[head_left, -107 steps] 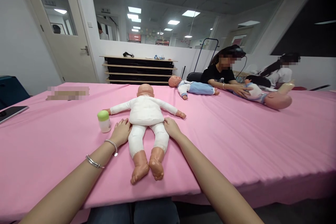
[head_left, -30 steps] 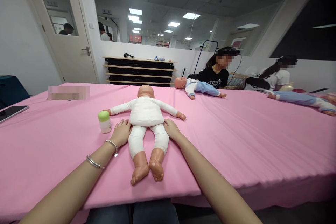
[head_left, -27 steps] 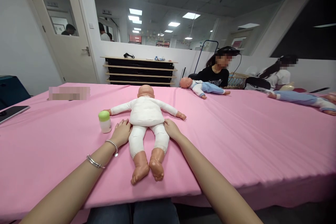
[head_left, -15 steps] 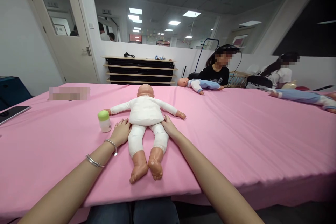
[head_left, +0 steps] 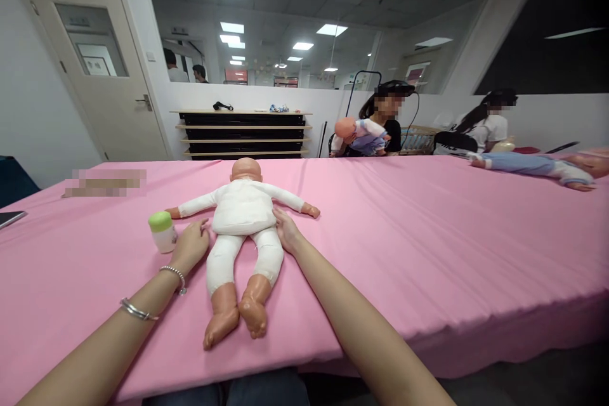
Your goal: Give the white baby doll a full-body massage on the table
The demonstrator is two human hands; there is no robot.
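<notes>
A baby doll [head_left: 242, 216] in a white suit lies face down on the pink table [head_left: 428, 235], its bare feet toward me. My left hand [head_left: 190, 245] rests flat on the cloth beside the doll's left hip, fingers stretched out, close to a small white bottle with a green cap [head_left: 162, 231]. My right hand [head_left: 287, 231] lies flat against the doll's right side at the waist, fingers extended. Two bracelets sit on my left wrist.
Across the table a person in black [head_left: 380, 127] holds a doll in blue up against the chest. Another person [head_left: 480, 130] sits further right, with a doll [head_left: 533, 165] lying on the table. A dark tablet [head_left: 9, 219] lies at the left edge. Black shelves [head_left: 242, 133] stand by the back wall.
The view has swung right, shifting everything leftward in frame. My left hand slid slightly away from the doll's hip. The person in black lifted their blue-clad doll off the table.
</notes>
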